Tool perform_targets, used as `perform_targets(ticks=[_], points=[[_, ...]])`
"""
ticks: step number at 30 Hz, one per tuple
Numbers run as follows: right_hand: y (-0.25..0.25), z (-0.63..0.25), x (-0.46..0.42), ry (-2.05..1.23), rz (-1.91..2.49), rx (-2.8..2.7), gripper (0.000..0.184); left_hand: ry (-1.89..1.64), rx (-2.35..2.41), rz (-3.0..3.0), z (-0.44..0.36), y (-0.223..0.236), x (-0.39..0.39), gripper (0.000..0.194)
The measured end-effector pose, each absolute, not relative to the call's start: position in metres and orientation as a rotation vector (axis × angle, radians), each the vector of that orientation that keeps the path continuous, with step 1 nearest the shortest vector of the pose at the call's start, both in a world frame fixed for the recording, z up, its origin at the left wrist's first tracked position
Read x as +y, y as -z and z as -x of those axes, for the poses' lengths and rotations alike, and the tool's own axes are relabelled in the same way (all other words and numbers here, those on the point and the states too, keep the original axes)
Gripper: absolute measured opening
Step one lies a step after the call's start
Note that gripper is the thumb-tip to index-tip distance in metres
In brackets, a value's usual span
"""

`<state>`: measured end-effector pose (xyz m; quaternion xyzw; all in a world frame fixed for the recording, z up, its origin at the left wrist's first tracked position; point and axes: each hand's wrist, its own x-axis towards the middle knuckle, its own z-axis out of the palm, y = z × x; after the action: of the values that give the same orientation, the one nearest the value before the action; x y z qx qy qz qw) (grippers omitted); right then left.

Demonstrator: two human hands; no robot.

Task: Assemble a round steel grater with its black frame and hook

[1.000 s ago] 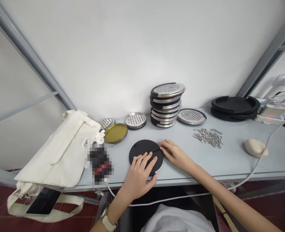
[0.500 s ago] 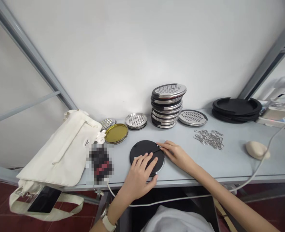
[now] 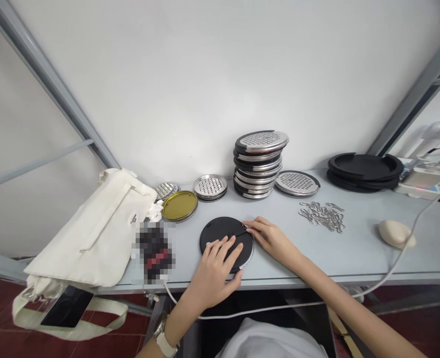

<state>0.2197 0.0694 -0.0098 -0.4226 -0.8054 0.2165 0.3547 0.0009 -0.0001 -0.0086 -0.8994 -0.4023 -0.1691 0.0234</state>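
1. The left hand (image 3: 214,266) lies open and flat on a round black disc (image 3: 214,234), pressing it down. The disc sits near the front edge of the gray table (image 3: 354,253).
2. The right hand (image 3: 268,238) is nearly closed. Its fingertips (image 3: 247,227) seem to pinch a small wire hook (image 3: 245,226) at the disc's far rim, but the hook looks tiny and is hard to see.
3. A firm left hand can stop the disc from sliding. A slow, gentle pinch can stop the hook from slipping.
4. Counts: one disc under the hands, one gold lid (image 3: 179,206), one lone steel grater plate (image 3: 297,183), about six plates in the tall stack (image 3: 258,166), and about three black rings (image 3: 364,168). The heap of wire hooks (image 3: 322,216) is too big to count.
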Motion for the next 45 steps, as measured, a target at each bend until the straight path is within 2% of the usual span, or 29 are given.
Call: perform_targets(ticks=[8, 14, 21, 31, 45], points=[[0.0087, -0.2191, 0.0695, -0.557, 1.09, -2.082, 0.027, 0.511, -1.245, 2.777, -0.0011, 0.0096, 0.0, 0.056], [0.0089, -0.2177, 0.0695, -0.411, 1.121, -2.119, 0.023, 0.516, -1.238, 2.769, -0.0011, 0.0083, 0.0001, 0.056], [0.0115, -0.2158, 0.0676, -0.602, 1.081, -2.043, 0.026, 0.504, -1.245, 2.773, -0.0015, 0.0073, 0.0001, 0.057], [0.0103, -0.215, 0.0656, -0.606, 1.086, -2.093, 0.032, 0.507, -1.26, 2.784, -0.001, 0.0066, -0.0012, 0.058], [0.0153, -0.2179, 0.0688, -0.598, 1.049, -2.094, 0.031, 0.588, -1.273, 2.777, -0.0011, 0.0062, -0.0045, 0.053]])
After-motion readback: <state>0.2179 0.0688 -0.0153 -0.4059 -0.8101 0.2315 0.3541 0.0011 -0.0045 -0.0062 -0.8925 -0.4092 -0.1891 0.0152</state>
